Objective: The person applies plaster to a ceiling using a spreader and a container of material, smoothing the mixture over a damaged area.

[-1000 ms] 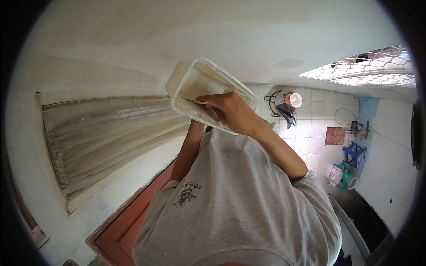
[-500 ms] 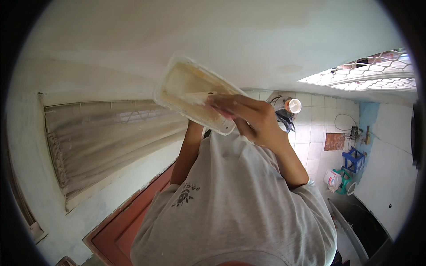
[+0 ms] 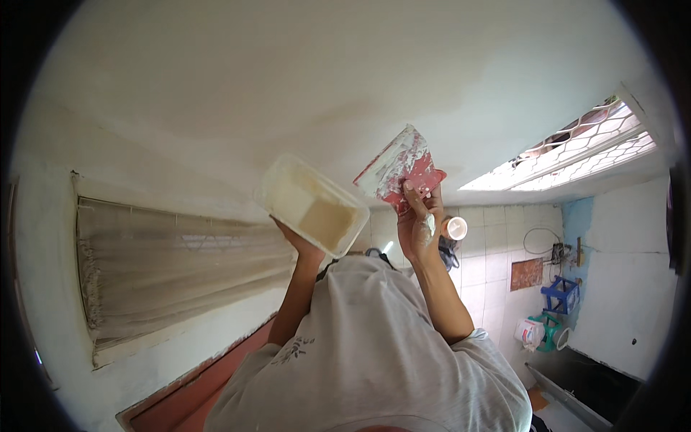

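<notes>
My left hand (image 3: 305, 243) is closed around the lower edge of a clear rectangular plastic tub (image 3: 291, 189), tilted so its inside faces up toward me. A beige patch shows in its bottom corner, with a whitish film elsewhere. To the right, my right hand (image 3: 421, 225) grips a red plastic putty spreader (image 3: 414, 171), thumb across its near face. White putty is smeared over the spreader's blade, and a dab sticks to the base of my thumb. Spreader and tub are apart, both close to the pale wall (image 3: 324, 93).
A curtained window (image 3: 180, 266) is on the left above a red-brown wooden piece (image 3: 187, 389). At right is a grilled window (image 3: 568, 147). Below on the tiled floor (image 3: 482, 252) stand a white-rimmed container (image 3: 456, 228), a blue stool (image 3: 561, 295), a white bucket (image 3: 529, 333) and a green object (image 3: 553, 335).
My right hand has come out of the tub and swung right with the spreader, its putty-smeared face now showing. The tub has dropped lower in view.
</notes>
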A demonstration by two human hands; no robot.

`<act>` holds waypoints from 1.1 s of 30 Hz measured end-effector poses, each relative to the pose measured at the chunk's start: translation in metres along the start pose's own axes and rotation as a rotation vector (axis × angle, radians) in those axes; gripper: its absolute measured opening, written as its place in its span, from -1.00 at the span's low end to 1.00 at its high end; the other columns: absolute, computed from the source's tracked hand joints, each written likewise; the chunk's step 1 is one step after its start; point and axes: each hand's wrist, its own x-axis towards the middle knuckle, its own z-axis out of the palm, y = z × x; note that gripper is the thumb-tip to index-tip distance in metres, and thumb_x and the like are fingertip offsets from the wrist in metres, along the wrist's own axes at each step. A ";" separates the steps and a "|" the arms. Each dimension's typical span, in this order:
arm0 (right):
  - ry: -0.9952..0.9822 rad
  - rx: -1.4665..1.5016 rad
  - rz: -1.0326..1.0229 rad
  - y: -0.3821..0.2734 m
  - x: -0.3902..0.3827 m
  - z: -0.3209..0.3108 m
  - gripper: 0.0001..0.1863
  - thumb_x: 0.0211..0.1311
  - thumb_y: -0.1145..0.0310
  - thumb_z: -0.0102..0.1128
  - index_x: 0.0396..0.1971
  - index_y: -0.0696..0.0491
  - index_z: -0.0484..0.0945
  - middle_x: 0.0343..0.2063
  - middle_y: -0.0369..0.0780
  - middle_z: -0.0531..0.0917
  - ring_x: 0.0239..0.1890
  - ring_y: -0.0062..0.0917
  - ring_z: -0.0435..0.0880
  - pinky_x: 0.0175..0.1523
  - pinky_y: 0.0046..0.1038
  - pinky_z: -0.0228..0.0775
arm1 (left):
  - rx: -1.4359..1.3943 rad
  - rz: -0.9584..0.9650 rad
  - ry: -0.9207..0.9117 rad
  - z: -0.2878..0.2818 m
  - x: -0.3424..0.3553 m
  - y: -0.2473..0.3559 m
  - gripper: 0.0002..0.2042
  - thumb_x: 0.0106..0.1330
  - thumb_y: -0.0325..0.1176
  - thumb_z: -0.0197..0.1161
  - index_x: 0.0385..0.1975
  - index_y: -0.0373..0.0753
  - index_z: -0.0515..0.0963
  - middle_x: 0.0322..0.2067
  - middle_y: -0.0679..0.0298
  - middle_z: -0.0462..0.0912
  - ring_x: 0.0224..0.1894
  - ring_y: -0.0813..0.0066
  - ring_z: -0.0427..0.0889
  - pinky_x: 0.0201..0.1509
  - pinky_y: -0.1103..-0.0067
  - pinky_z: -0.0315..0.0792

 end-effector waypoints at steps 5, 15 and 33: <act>-0.057 -0.385 -0.378 0.003 0.060 -0.005 -0.70 0.27 0.53 0.37 -0.07 0.13 0.48 -0.20 -0.28 0.64 -0.20 -0.66 0.61 0.01 -0.53 0.50 | -0.106 -0.062 0.026 0.004 -0.005 0.016 -0.28 0.52 0.35 -0.37 0.48 -0.02 0.12 0.38 0.32 0.26 0.40 0.31 0.28 0.47 0.34 0.21; -0.252 -0.884 -0.917 -0.013 0.121 0.132 -0.74 0.20 0.56 0.40 -0.20 0.19 0.49 -0.30 -0.14 0.75 -0.25 -0.47 0.80 -0.21 -0.52 0.61 | -0.195 -0.021 0.029 -0.004 0.001 0.044 -0.21 0.45 0.44 -0.35 0.49 0.01 0.11 0.39 0.33 0.25 0.39 0.30 0.30 0.44 0.31 0.26; -0.367 -0.932 -1.226 -0.006 0.122 0.109 -0.93 0.30 0.69 0.23 -0.29 0.22 0.56 -0.22 -0.21 0.69 -0.20 -0.56 0.75 -0.12 -0.51 0.67 | -0.200 -0.107 0.006 -0.018 0.031 0.053 -0.19 0.43 0.46 -0.30 0.50 0.00 0.08 0.39 0.32 0.21 0.40 0.31 0.26 0.44 0.31 0.25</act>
